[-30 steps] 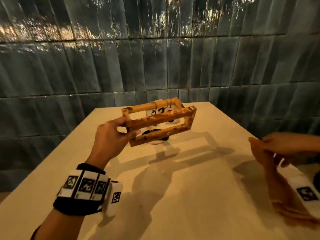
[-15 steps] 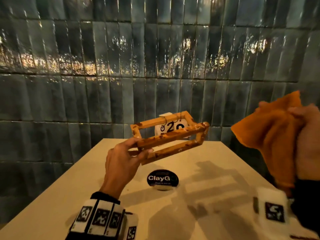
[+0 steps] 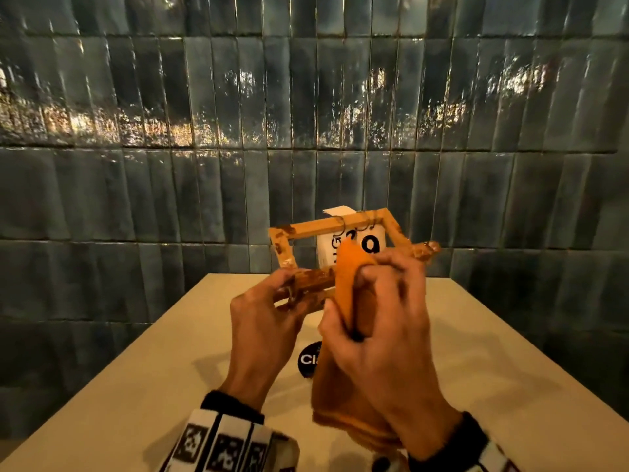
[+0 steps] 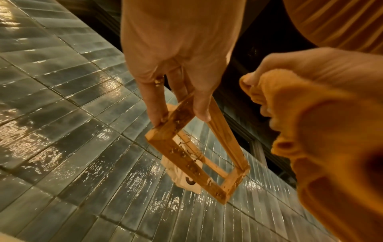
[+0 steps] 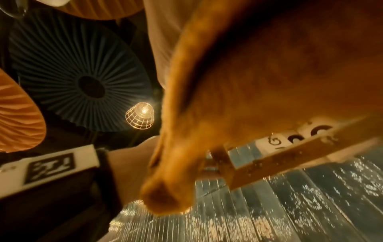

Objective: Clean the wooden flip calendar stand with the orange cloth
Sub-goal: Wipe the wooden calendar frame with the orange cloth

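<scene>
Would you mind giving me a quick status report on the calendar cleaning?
Left hand grips calendar stand in the air. Right hand holds orange cloth against its front bar. Dirt spots on wood. Black disc on table below, not in the way.

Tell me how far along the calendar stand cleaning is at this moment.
Done: the left hand holds the wooden stand up off the table, and the right hand grips the orange cloth. In hand: the cloth is at the near bar, so wiping looks barely begun. Left: brown specks still show on the stand's bars in the left wrist view, so most of the frame remains.
</scene>
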`<state>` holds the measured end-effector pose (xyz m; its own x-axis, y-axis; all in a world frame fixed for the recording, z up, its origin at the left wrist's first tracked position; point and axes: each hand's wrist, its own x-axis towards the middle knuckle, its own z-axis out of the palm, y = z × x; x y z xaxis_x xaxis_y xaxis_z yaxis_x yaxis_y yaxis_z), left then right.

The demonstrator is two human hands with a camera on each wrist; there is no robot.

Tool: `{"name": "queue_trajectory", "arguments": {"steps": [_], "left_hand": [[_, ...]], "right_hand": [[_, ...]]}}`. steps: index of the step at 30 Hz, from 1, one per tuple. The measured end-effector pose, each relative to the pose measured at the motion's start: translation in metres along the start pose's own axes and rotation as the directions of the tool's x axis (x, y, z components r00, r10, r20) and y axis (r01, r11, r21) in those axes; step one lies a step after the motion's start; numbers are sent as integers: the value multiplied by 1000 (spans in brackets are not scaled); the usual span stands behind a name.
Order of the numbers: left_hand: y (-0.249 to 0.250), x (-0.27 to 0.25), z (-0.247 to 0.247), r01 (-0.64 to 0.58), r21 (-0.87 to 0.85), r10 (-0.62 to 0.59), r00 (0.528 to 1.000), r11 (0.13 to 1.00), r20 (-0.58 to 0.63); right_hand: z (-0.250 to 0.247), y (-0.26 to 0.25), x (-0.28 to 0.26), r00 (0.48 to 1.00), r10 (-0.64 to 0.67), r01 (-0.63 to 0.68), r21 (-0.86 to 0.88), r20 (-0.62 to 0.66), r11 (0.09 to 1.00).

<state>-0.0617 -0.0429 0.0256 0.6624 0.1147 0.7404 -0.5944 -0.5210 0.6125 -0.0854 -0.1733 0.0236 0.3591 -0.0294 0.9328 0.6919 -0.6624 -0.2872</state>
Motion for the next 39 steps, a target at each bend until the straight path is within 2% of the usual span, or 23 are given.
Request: {"name": "queue_trajectory", "arguments": {"steps": [3,8,11,18,22,24,28,31,35,39], "left_hand": [[-3,-2,3,-55,33,56,998,998,-10],[-2,-6,8,-76,4,76,997,997,-15],[-6,-5,13,-120,74,124,991,990,-57],[1,-10,25,-151,53,155,985,987,-82],[5,-7,17,-174,49,179,976,984,-121],[3,-5,15,-162,69,170,975,984,-143],[-1,-7,18,-100,55,106,987,993,-121],[-2,-8,16,-96,26,97,991,995,-90],[-1,-16,4,-117,-40,111,986,992,-127],[-6,-36,-3,-97,-53,89,987,994,-133]], "right_hand": [[3,-3,-8,995,-61,66,-58,84,996],[10,-6,-10,993,-116,117,-166,16,979],[13,-3,-12,986,-164,162,-187,3,969],[4,-3,-7,994,-104,92,-244,-36,965],[-3,13,0,997,-39,12,-339,-73,941],[-2,12,-2,996,-60,36,-314,-68,949],[9,-7,-11,989,-146,149,-216,29,965],[0,4,-3,995,-96,96,-281,13,955],[-17,31,2,999,3,-16,-347,-37,938],[-17,15,-20,996,-81,84,-317,21,945]]}}
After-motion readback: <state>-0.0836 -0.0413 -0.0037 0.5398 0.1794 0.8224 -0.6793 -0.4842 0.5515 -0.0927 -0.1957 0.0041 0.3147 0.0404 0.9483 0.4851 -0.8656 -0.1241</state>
